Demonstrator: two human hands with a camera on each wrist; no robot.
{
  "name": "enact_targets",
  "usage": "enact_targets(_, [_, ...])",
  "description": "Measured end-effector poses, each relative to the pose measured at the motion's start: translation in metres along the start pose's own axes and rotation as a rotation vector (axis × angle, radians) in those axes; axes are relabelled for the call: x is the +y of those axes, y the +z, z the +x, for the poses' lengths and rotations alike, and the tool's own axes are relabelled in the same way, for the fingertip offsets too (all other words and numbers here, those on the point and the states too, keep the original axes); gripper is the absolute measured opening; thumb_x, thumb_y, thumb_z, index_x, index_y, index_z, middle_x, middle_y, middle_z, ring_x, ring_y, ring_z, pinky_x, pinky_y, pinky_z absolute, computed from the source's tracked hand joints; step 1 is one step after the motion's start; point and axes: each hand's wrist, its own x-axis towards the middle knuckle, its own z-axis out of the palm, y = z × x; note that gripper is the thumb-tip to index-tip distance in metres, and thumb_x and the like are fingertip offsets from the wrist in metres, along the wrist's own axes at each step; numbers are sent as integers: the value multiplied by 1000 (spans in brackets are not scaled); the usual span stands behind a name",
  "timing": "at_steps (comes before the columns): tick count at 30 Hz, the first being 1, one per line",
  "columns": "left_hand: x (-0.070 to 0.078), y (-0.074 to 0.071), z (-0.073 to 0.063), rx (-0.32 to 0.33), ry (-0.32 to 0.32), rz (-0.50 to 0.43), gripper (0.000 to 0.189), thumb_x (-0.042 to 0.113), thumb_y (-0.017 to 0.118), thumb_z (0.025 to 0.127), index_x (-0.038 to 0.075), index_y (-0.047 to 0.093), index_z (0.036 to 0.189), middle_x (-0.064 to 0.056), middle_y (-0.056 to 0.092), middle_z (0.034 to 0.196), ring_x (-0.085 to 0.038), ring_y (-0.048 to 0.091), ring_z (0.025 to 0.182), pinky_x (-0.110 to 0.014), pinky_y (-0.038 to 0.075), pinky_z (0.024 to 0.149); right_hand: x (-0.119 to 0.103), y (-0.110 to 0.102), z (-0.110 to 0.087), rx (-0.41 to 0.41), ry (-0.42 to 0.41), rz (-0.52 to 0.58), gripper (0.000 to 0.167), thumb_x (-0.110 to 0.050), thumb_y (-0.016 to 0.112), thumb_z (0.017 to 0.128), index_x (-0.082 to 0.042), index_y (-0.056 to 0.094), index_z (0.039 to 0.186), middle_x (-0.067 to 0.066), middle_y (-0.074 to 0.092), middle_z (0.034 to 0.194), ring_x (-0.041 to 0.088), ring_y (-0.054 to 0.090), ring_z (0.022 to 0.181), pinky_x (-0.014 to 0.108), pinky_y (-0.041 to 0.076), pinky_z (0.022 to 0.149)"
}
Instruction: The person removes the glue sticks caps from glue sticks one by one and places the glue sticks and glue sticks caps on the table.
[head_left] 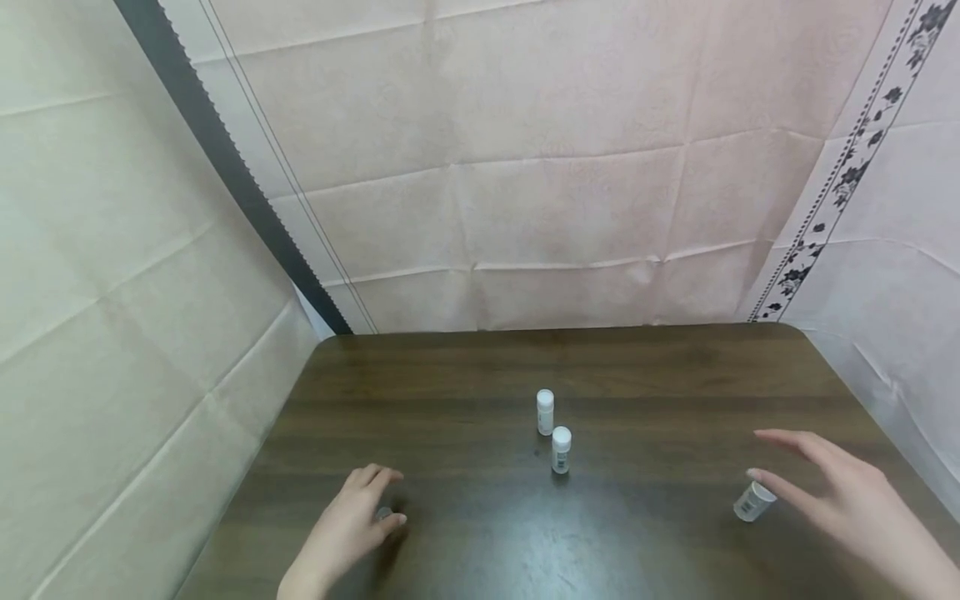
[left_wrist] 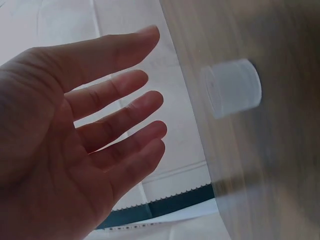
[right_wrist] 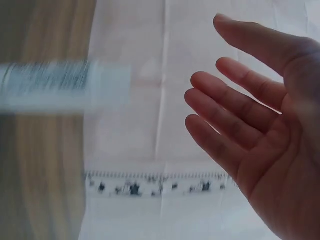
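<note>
My left hand (head_left: pixel 341 525) hovers with its fingers spread loosely and nothing in its grasp. Between its thumb and fingers a small clear thing (head_left: pixel 384 512) shows, mostly hidden by the hand; from the left wrist it appears as a short translucent cylinder (left_wrist: pixel 232 87) standing on the table, apart from the fingertips. On the other side, my right hand (head_left: pixel 847 500) has thumb and fingers parted near a small labelled bottle (head_left: pixel 753 502) with a white cap. The right wrist view shows that bottle (right_wrist: pixel 65 85) blurred, beyond the fingertips and not held.
Two upright white-capped bottles stand close together mid-table, one farther back (head_left: pixel 545 412) and one nearer (head_left: pixel 561 450). The dark wooden table (head_left: pixel 465 367) ends at a pale cloth wall (head_left: pixel 562 208), with more cloth along both sides.
</note>
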Motion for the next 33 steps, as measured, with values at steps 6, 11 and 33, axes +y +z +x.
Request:
enact_targets(6, [9, 6, 4, 24, 43, 38, 42, 19, 85, 81, 7, 66, 117, -1, 63, 115, -25, 57, 114, -38, 56, 80, -26, 31, 25, -41, -85, -23, 48, -23, 88, 78, -19, 68, 122, -5, 69, 113, 7, 62, 107, 7, 37, 87])
enact_targets(11, [16, 11, 9, 20, 102, 39, 43, 22, 83, 84, 6, 66, 120, -1, 63, 115, -25, 59, 113, -43, 56, 84, -38, 66, 43, -128, -111, 30, 42, -27, 85, 82, -17, 69, 120, -3, 71, 113, 24, 68, 102, 29, 50, 85])
enact_targets(33, [33, 21, 11, 17, 199, 34, 42, 22, 82, 85, 8, 66, 122, 1, 63, 116, -19, 61, 108, -39, 56, 83, -54, 177, 74, -588, 28, 440, 50, -39, 78, 88, -15, 60, 128, 0, 67, 121, 26, 65, 112, 48, 53, 92])
